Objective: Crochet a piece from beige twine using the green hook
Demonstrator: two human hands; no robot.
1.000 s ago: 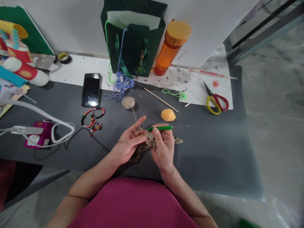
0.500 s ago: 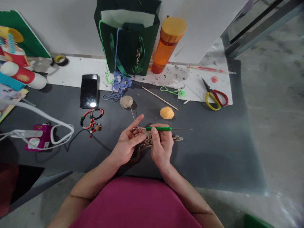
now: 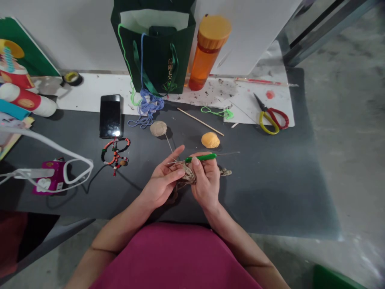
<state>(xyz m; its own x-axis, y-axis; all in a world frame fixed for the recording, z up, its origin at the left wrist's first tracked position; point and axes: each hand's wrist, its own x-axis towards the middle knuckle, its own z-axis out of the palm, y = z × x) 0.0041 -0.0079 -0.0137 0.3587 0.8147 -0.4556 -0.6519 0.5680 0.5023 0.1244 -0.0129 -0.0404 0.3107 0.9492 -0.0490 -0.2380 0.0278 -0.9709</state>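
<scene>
Green hook [image 3: 204, 157] is pinched in the right hand's [image 3: 207, 180] grip over the desk [image 3: 270, 188], and the brown knitted piece [image 3: 189, 176] is pinched in the left hand's [image 3: 161, 184], between the two. Most of it's covered by the hands, its lower bit's kinda lost in shadow, and whether the hook tip's caught in a stitch can't really be made out.

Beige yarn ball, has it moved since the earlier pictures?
No. The beige yarn ball sits in the same place relative to the wooden stick, below and left of its upper end; the camera view shifted.
</scene>
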